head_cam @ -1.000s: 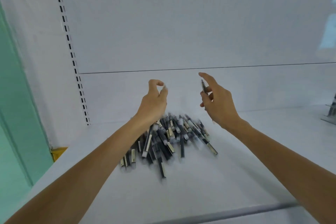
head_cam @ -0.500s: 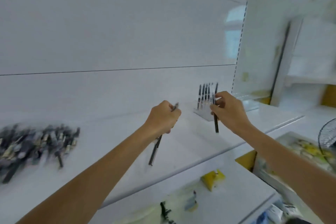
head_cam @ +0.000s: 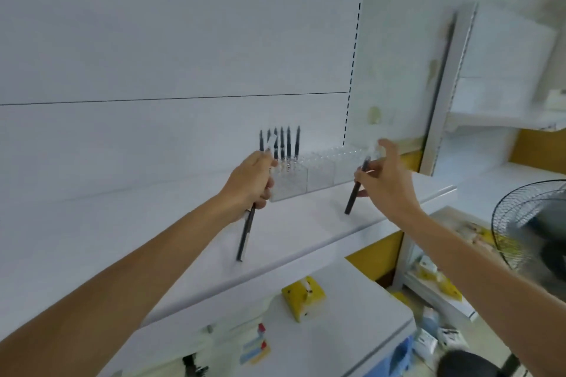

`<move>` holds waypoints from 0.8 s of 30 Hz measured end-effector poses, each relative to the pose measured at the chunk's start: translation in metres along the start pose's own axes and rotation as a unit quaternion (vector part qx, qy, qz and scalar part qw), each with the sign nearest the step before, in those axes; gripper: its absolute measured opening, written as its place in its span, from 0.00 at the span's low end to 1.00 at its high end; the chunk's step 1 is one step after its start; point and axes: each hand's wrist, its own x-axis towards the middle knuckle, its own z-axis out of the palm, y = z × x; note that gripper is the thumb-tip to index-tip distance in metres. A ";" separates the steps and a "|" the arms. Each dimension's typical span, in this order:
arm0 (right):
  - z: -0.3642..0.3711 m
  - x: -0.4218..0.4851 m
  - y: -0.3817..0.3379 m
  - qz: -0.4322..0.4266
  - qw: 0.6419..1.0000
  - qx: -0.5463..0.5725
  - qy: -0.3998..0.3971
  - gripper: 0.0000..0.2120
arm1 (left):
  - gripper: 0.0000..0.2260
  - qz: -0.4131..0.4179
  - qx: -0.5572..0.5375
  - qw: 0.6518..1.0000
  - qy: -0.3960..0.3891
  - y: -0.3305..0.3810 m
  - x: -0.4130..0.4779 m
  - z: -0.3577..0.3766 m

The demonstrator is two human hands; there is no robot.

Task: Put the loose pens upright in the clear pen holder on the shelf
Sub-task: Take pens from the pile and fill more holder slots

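Each hand (head_cam: 251, 182) (head_cam: 389, 184) grips a pen (head_cam: 245, 236) (head_cam: 355, 190) beside holder (head_cam: 306, 176)

White back panel (head_cam: 153, 40), one thin horizontal seam. Slotted upright strip (head_cam: 355, 49) at its right edge. Lower shelf (head_cam: 352, 330), white: yellow box (head_cam: 303, 297) sits tilted near the back, and a small red-blue-yellow item (head_cam: 255, 346) nearer the front is blurred. Far right: black wire fan guard (head_cam: 526, 223), partly cut off. White side shelving (head_cam: 496, 101) above it. Small boxes (head_cam: 428, 343) low at right.
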 end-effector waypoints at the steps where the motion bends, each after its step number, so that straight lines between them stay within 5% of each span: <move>1: 0.006 0.010 0.001 -0.015 1.000 0.004 -0.009 0.32 | 0.09 0.003 -0.003 1.000 0.009 0.003 0.008 -0.001; 16: 0.071 0.161 0.021 -0.173 0.979 0.089 -0.062 0.29 | 0.08 -0.010 -0.047 0.993 0.111 0.003 0.085 0.020; 24: 0.093 0.206 0.039 -0.258 0.940 0.124 -0.183 0.30 | 0.09 -0.003 -0.029 0.971 0.238 0.009 0.087 0.039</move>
